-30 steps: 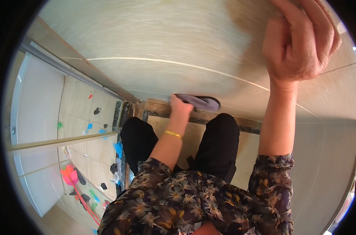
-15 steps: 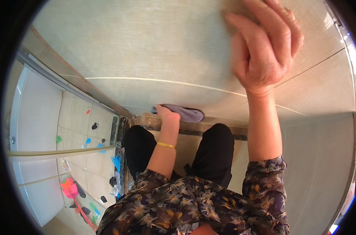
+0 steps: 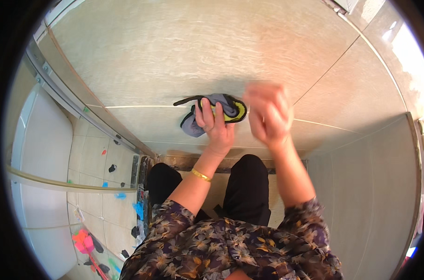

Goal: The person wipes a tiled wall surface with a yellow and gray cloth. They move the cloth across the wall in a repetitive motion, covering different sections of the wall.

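Note:
My left hand [image 3: 218, 130], with a gold bracelet on its wrist, is closed around a folded cloth [image 3: 230, 106]. The cloth is grey on one side and yellow-green on another, with black edging, and one edge sticks out to the left. It is held up in front of the beige tiled wall [image 3: 184, 56]; whether it touches the tiles I cannot tell. Just right of the cloth is my right hand [image 3: 270, 114], smeared by motion. Its fingers look bent, but the blur hides whether they hold anything.
A glass door with a metal frame [image 3: 76, 186] runs along the left. Behind it are a white panel [image 3: 41, 154] and floor tiles with scattered black, blue and red pieces. A pink object with a long handle [image 3: 84, 242] lies there. A grey side wall [image 3: 356, 186] stands right.
My right hand has come down and left from high on the wall to beside the cloth. My left hand has raised the cloth from near my knees, and its yellow-green side now shows.

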Motion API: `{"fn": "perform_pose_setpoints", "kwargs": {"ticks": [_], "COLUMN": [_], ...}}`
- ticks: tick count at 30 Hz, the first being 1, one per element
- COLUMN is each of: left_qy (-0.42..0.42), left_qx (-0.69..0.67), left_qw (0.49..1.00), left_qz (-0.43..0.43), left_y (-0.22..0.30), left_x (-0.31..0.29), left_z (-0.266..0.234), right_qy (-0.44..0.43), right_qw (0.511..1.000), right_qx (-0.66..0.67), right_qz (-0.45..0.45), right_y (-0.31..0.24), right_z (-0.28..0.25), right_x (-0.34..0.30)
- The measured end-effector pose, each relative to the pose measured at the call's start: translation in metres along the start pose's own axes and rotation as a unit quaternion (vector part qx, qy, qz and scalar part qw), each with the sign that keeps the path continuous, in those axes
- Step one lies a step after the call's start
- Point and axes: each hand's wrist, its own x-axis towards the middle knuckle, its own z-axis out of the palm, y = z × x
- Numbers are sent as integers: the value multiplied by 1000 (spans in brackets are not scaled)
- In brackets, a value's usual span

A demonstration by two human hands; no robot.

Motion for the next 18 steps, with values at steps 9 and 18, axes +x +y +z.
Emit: {"fn": "perform_pose_setpoints", "kwargs": {"ticks": [9,18], "left_qy": [-116,-109], "left_qx": [-226,-205], "left_qw": [967,961], "left_qz": [-17,150], "left_y": [21,24], "left_x": [23,100], "left_z": [-33,-75], "right_qy": [-68,235], "right_qw": [978,957], "right_qx": [31,-153], "right_qz": [197,68], "right_y": [-36,23], "right_z": [26,-52], "right_x": [-53,8]}}
